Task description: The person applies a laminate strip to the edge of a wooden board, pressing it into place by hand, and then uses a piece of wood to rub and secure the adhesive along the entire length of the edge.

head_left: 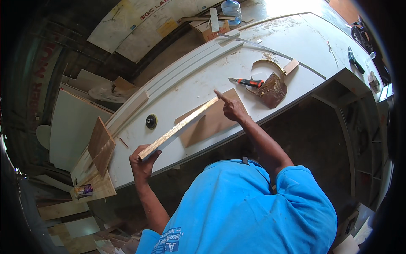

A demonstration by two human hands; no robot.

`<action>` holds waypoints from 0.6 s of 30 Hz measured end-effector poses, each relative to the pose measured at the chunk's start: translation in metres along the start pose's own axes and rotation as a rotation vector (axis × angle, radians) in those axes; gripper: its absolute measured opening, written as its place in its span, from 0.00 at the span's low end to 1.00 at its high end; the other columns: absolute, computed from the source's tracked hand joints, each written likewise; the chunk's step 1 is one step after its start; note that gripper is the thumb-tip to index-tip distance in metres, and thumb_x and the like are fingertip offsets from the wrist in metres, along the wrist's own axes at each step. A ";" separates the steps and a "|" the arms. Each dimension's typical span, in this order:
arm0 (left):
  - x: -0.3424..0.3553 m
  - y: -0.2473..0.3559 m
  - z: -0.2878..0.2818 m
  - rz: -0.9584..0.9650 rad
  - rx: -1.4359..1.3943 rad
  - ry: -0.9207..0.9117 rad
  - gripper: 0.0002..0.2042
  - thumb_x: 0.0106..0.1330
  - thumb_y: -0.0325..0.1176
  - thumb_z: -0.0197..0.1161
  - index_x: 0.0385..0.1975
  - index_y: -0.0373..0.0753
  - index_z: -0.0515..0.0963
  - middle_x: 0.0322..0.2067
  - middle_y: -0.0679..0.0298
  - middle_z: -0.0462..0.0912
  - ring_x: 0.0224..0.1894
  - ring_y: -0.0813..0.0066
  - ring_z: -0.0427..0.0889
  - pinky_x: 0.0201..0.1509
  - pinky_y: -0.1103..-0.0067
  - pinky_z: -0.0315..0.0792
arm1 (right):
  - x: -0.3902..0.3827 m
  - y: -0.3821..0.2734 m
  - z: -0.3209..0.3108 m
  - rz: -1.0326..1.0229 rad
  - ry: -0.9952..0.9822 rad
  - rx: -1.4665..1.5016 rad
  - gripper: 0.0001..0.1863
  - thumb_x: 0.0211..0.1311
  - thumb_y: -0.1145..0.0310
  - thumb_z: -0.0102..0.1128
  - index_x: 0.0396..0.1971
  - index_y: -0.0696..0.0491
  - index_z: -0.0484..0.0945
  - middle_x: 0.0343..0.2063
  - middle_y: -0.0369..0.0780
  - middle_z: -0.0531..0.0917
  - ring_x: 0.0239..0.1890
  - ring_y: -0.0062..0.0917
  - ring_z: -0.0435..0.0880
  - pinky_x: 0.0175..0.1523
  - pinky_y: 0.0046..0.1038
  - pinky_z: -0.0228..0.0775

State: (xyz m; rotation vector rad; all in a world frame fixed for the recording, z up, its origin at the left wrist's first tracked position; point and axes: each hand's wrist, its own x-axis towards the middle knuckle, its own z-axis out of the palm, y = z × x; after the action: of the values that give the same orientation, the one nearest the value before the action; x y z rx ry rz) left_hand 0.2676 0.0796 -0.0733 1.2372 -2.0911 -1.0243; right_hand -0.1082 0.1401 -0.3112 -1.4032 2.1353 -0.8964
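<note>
A narrow board (pixel 179 127) is tilted up above the white worktable, its pale, rough wood edge facing me. My left hand (pixel 143 164) grips its near left end, thumb on one side and fingers round the other. At the far right end is my right hand (pixel 234 109): the index finger stretches out at the board's edge, while the other fingers are bent and partly hidden. Beneath them a flat brown panel (pixel 211 125) lies on the table. Beyond my right hand lies an orange and black utility knife (pixel 247 82), beside a crumpled brown piece (pixel 272 91).
The long white worktable (pixel 173 99) curves across the view. On it are a round black sanding pad (pixel 151 121), a small wood block (pixel 291 66), a green and black tool (pixel 355 60) and long white strips. Brown boards (pixel 101 146) lean at the left end. A water bottle (pixel 231 11) stands beyond.
</note>
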 end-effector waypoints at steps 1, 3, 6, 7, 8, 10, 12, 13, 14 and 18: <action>-0.001 -0.002 -0.001 -0.002 0.002 0.004 0.10 0.60 0.25 0.80 0.38 0.34 0.86 0.33 0.67 0.89 0.37 0.84 0.83 0.44 0.82 0.78 | 0.002 -0.002 0.000 -0.004 -0.002 0.001 0.49 0.59 0.75 0.49 0.79 0.22 0.52 0.31 0.55 0.87 0.33 0.52 0.86 0.40 0.50 0.78; -0.002 -0.006 -0.002 0.009 -0.020 0.021 0.10 0.60 0.26 0.80 0.38 0.34 0.86 0.33 0.67 0.89 0.36 0.84 0.83 0.44 0.82 0.78 | 0.003 -0.004 -0.002 0.155 0.051 -0.012 0.45 0.62 0.75 0.49 0.80 0.28 0.54 0.34 0.53 0.87 0.31 0.53 0.85 0.41 0.52 0.78; -0.003 -0.006 -0.003 -0.019 -0.046 0.026 0.11 0.60 0.26 0.80 0.39 0.33 0.86 0.33 0.66 0.89 0.37 0.84 0.84 0.43 0.82 0.78 | -0.012 -0.017 0.000 0.151 -0.008 0.040 0.47 0.61 0.74 0.49 0.81 0.29 0.51 0.29 0.54 0.86 0.32 0.53 0.85 0.43 0.52 0.76; -0.001 -0.005 -0.002 -0.020 -0.045 0.031 0.11 0.60 0.26 0.80 0.39 0.33 0.86 0.33 0.66 0.89 0.37 0.84 0.84 0.43 0.82 0.78 | -0.018 -0.020 0.003 0.165 -0.062 0.045 0.48 0.60 0.74 0.49 0.81 0.29 0.49 0.27 0.54 0.85 0.32 0.53 0.85 0.44 0.52 0.76; 0.000 -0.004 -0.002 -0.004 -0.036 0.022 0.11 0.60 0.26 0.80 0.39 0.33 0.86 0.32 0.66 0.90 0.37 0.84 0.84 0.43 0.82 0.78 | -0.025 -0.026 0.008 0.143 -0.012 0.086 0.49 0.59 0.74 0.49 0.81 0.29 0.48 0.25 0.54 0.85 0.31 0.53 0.85 0.42 0.51 0.76; 0.001 -0.002 0.000 0.011 -0.027 0.014 0.11 0.60 0.26 0.80 0.39 0.33 0.86 0.32 0.65 0.90 0.36 0.84 0.84 0.43 0.82 0.78 | -0.033 -0.039 0.015 0.150 0.004 0.142 0.50 0.59 0.74 0.50 0.81 0.29 0.47 0.26 0.55 0.85 0.31 0.54 0.86 0.42 0.52 0.76; 0.001 0.002 0.002 -0.017 -0.038 0.032 0.11 0.60 0.27 0.80 0.39 0.32 0.85 0.32 0.65 0.90 0.35 0.84 0.84 0.41 0.82 0.78 | -0.042 -0.054 0.020 0.116 0.002 0.156 0.51 0.60 0.73 0.52 0.82 0.28 0.44 0.26 0.56 0.85 0.30 0.54 0.86 0.41 0.52 0.77; 0.002 0.005 0.004 -0.016 -0.041 0.027 0.11 0.60 0.27 0.80 0.39 0.32 0.85 0.32 0.65 0.90 0.35 0.84 0.84 0.41 0.82 0.78 | -0.047 -0.062 0.020 0.122 0.005 0.154 0.51 0.60 0.73 0.52 0.82 0.28 0.44 0.26 0.56 0.85 0.30 0.54 0.86 0.41 0.52 0.77; 0.002 0.008 0.006 -0.011 -0.030 0.036 0.11 0.60 0.27 0.80 0.39 0.32 0.85 0.32 0.64 0.90 0.34 0.83 0.84 0.40 0.82 0.78 | -0.050 -0.071 0.020 0.063 0.018 0.202 0.51 0.60 0.73 0.53 0.82 0.27 0.44 0.26 0.56 0.85 0.30 0.54 0.86 0.41 0.52 0.77; 0.004 0.016 0.009 0.027 0.010 0.045 0.12 0.60 0.28 0.80 0.38 0.31 0.85 0.30 0.62 0.89 0.32 0.82 0.84 0.38 0.81 0.78 | -0.067 -0.116 0.007 -0.073 -0.012 0.288 0.50 0.60 0.74 0.54 0.81 0.26 0.47 0.27 0.54 0.85 0.31 0.53 0.86 0.42 0.51 0.78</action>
State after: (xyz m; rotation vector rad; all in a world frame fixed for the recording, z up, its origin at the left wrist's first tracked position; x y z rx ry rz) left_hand 0.2511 0.0841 -0.0659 1.2222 -2.0763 -0.9664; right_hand -0.0029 0.1677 -0.2325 -1.3412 1.8666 -1.1675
